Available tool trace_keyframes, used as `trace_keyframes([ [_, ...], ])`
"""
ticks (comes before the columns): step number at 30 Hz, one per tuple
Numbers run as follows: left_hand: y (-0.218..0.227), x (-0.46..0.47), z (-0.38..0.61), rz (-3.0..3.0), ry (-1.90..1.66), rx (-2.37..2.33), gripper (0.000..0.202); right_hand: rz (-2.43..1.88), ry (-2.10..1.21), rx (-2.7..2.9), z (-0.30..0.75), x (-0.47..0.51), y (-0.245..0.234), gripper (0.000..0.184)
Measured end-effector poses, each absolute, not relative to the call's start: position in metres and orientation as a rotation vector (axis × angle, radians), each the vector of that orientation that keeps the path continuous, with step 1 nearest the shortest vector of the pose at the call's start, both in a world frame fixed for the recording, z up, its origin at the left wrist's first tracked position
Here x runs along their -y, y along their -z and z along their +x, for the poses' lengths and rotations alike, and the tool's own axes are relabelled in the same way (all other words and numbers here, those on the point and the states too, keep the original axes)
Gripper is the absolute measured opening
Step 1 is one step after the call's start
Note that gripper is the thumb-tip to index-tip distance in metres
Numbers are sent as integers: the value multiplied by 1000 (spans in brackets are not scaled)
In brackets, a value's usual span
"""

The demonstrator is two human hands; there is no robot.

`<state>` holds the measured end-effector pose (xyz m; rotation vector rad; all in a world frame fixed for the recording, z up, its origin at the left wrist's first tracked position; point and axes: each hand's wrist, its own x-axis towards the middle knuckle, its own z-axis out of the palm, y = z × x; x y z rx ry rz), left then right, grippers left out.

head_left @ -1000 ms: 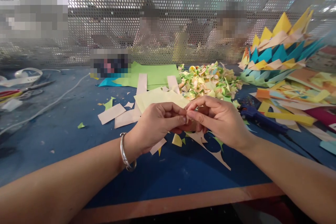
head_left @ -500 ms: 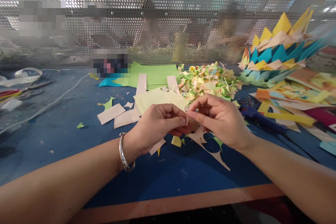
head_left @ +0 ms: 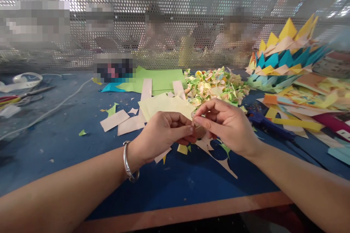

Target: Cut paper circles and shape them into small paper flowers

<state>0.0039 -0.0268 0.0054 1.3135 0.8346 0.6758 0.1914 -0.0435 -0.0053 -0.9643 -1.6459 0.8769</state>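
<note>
Slightly lower than a second earlier, left hand (head_left: 161, 136) sat beside right hand (head_left: 228, 127); both grips remained pinched nearly closed on a small pale paper piece (head_left: 194, 122), partly hidden, above blue counter (head_left: 164, 189).

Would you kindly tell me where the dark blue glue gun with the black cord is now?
In the head view, the dark blue glue gun lies on the blue table, just right of the right hand, beside a yellow paper strip.
</note>
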Motion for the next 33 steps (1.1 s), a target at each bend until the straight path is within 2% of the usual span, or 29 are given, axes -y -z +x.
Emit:
trace_keyframes([
  [20,-9,27,3,1334,-706,-814,14,-1021,-941,1659,192,42,1,19],
  [33,-10,29,3,1374,-677,-866,16,-1059,-1093,1650,192,44,1,23],
])
